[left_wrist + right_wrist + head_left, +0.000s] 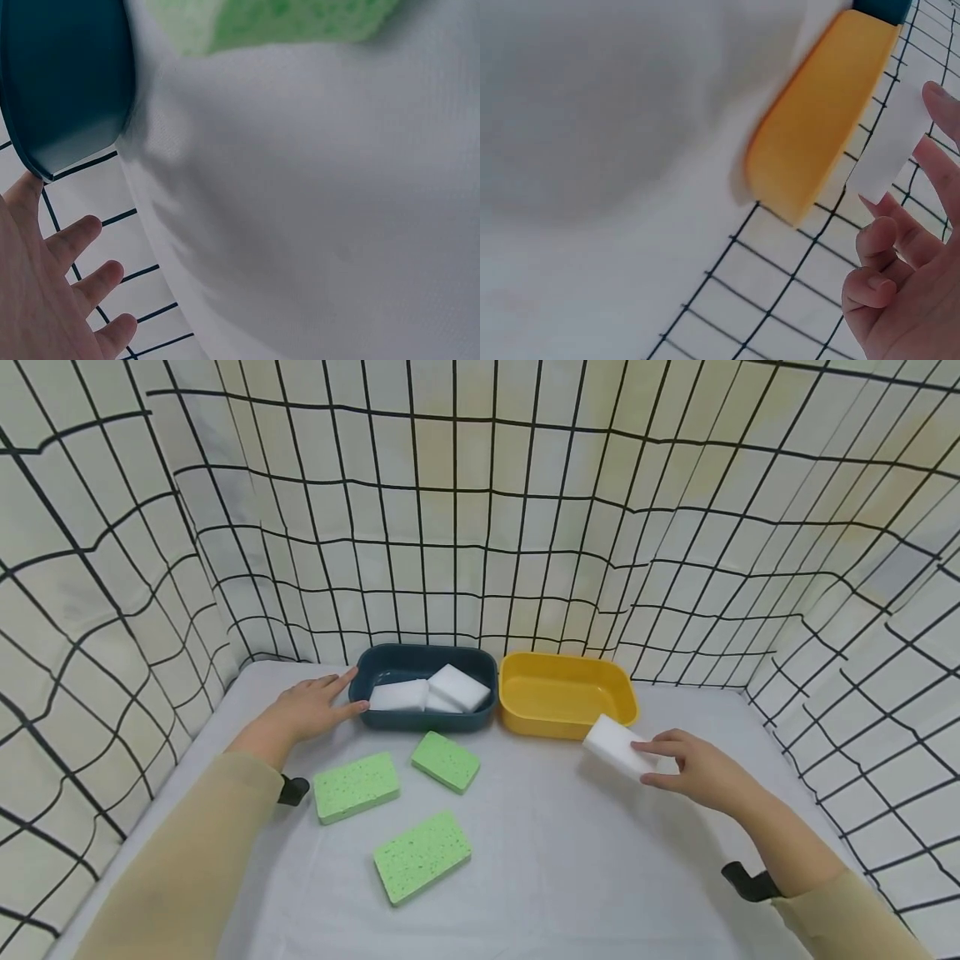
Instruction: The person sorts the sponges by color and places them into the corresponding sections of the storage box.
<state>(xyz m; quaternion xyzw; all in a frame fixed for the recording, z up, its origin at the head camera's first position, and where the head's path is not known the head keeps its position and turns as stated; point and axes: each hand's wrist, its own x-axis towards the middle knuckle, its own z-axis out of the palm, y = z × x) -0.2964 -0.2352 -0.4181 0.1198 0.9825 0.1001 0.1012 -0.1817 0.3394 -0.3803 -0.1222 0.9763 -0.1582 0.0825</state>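
My right hand (pixel 701 772) pinches a white sponge block (pixel 617 746) between thumb and fingers, close in front of the right corner of the yellow bin (pixel 558 727). In the right wrist view the same white sponge block (pixel 894 139) sits between the thumb and extended fingers, the other fingers curled. My left hand (pixel 303 712) reaches to the left end of the dark blue bin (pixel 427 722), fingers spread. The left wrist view has a digit at the rim of the blue bin (pixel 71 97). White sponge blocks (pixel 399 695) lie inside the blue bin.
Three green sponges lie on the white-covered table: one at left (pixel 356 787), a smaller one (pixel 446 762) before the blue bin, another (pixel 422 857) nearer the front. The bins stand side by side against the back wire grid (pixel 492 489). Grid walls also rise left and right.
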